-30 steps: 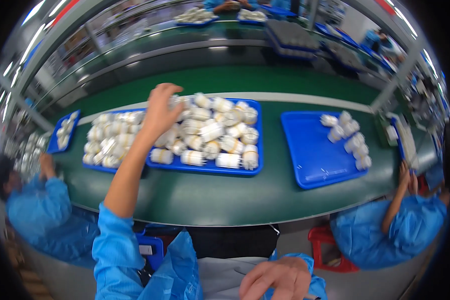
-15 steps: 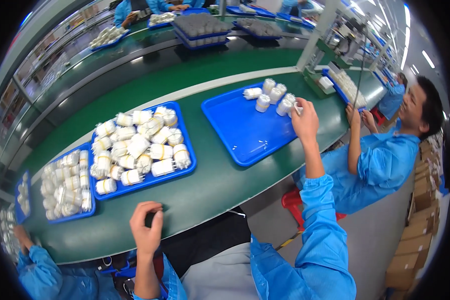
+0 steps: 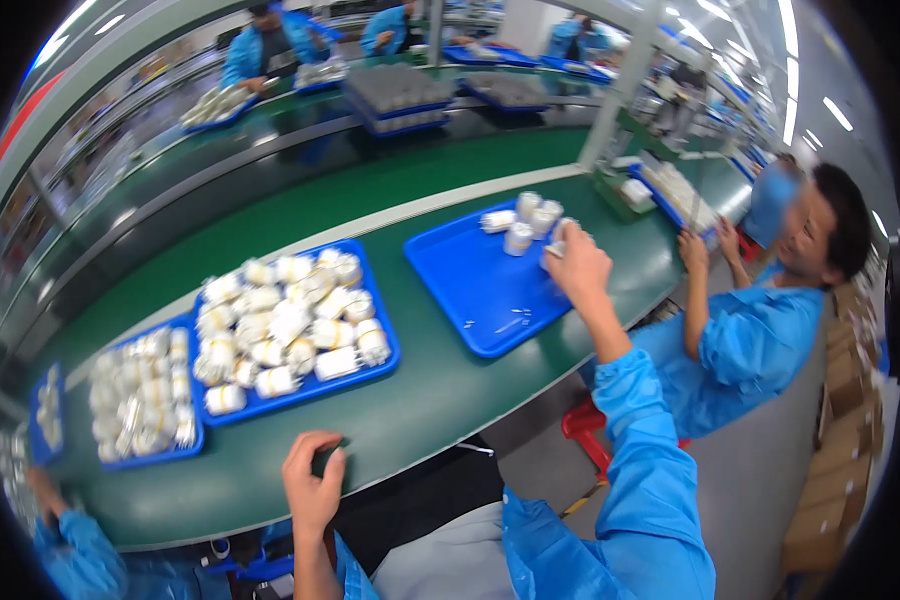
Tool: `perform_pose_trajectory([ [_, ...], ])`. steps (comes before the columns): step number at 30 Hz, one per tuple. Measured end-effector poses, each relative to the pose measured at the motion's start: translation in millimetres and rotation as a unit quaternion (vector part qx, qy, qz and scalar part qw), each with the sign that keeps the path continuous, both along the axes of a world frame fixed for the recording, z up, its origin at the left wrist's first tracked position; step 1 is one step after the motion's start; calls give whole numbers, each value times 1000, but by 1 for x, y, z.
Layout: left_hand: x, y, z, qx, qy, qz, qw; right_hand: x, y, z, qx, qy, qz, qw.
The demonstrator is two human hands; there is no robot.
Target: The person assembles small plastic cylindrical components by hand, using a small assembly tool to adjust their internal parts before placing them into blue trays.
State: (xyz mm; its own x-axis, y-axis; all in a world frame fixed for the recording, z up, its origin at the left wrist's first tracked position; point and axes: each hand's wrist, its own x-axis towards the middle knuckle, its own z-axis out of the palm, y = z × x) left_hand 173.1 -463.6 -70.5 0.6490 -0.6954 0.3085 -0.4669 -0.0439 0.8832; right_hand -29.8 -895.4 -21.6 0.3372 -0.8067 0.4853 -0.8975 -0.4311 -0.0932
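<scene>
Over the right side of a blue tray (image 3: 470, 290), my right hand (image 3: 582, 268) is closed on a small white cylindrical part (image 3: 558, 248), mostly covered by my fingers. Several similar white cylinders (image 3: 518, 238) are grouped at the tray's far right corner; one lies on its side. A few tiny white bits are scattered near the tray's front. My left hand (image 3: 313, 482) hovers by the bench's near edge, its fingers curled with a gap to the thumb and nothing in it. Left of the middle, another blue tray (image 3: 395, 345) is heaped with white cylinders with yellowish bands.
A further filled blue tray (image 3: 198, 440) adjoins the heaped one. All sit on a green bench (image 3: 420, 400). A co-worker in blue (image 3: 760, 330) works at the right beside a tray of white parts (image 3: 675, 192). Another person's hand (image 3: 45, 490) shows at the lower left.
My right hand, still closed on the white part, has shifted left and slightly down, closer to the standing cylinders. The view has tilted a little. My left hand keeps its curled pose.
</scene>
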Motion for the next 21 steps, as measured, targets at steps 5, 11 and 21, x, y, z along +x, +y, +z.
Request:
perform_pose_trajectory([
  [5,-5,0,-8,-29,79,-35,996,-18,43,1,103,-413,165,890],
  [11,-31,-39,-13,-92,191,-135,968,30,199,-22,595,-611,292,433],
  [21,-41,-37,-12,-245,294,-69,921,70,291,-54,595,-480,372,527],
])
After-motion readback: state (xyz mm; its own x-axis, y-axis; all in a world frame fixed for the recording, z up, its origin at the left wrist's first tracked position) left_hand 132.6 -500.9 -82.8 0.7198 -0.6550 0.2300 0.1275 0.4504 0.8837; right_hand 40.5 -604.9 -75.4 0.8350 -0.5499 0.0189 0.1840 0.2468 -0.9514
